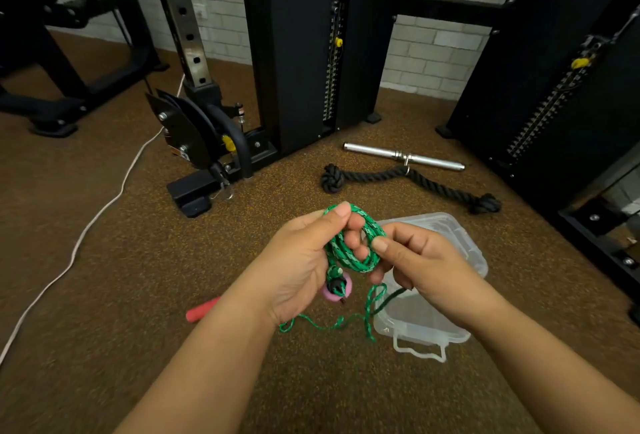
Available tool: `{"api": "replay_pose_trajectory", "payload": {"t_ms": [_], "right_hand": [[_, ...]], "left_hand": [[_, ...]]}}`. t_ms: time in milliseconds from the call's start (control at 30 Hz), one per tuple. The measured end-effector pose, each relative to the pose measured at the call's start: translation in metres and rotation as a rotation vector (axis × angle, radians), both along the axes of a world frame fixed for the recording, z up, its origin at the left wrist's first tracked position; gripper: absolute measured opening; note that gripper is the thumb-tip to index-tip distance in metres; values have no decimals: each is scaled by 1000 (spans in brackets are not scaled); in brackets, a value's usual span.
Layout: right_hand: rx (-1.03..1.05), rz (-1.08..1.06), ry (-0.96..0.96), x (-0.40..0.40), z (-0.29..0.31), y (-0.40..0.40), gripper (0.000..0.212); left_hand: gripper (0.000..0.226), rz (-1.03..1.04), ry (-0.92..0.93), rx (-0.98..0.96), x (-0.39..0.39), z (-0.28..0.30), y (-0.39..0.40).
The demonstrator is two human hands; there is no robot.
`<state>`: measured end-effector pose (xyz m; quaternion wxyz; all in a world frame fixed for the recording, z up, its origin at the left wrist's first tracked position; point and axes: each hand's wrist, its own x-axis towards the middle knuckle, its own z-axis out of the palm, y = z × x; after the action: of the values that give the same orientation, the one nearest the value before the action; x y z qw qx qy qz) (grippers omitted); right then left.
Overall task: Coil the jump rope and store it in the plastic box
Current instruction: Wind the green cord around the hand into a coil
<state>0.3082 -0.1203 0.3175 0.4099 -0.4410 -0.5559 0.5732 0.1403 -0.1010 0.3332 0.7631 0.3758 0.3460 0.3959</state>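
The green rope (353, 253) sat half coiled above the floor, its loops bunched in the left hand (301, 260), thumb pressing them against the fingers. One pink handle (337, 290) hung under that palm; the red handle (202, 309) lay on the floor. The right hand (419, 260) pinched the coil's far side, slack (370, 309) trailing below. Best, I judged, to feed slack in even turns, keeping the left grip firm. The box (474, 253) waited open just beside.
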Motion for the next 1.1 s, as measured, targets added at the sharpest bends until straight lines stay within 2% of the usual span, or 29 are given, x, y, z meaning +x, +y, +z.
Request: {"api": "replay_pose_trajectory", "payload": {"t_ms": [167, 333, 500, 767, 833, 900, 1000, 1100], "right_hand": [[0, -62, 21, -10, -3, 1, 18], [50, -146, -21, -12, -5, 4, 14], [93, -201, -9, -19, -8, 3, 19], [-24, -172, -16, -14, -11, 0, 21], [-41, -161, -98, -12, -18, -1, 22], [-11, -141, -269, -8, -26, -3, 23], [133, -60, -546, -5, -29, -9, 18], [294, 36, -705, -10, -20, -14, 19]], "left_hand": [[26, 40, -101, -44, 5, 3, 1], [30, 54, 0, 89, 4, 4, 0], [24, 52, -2, 162, 9, 1, -2], [39, -20, -46, 76, 6, 2, -1], [46, -13, -40, 67, 2, 3, 3], [47, 28, -23, 69, -5, 3, 7], [47, 107, -12, 58, -14, 0, 13], [45, 126, 101, 102, -16, -4, 16]]}}
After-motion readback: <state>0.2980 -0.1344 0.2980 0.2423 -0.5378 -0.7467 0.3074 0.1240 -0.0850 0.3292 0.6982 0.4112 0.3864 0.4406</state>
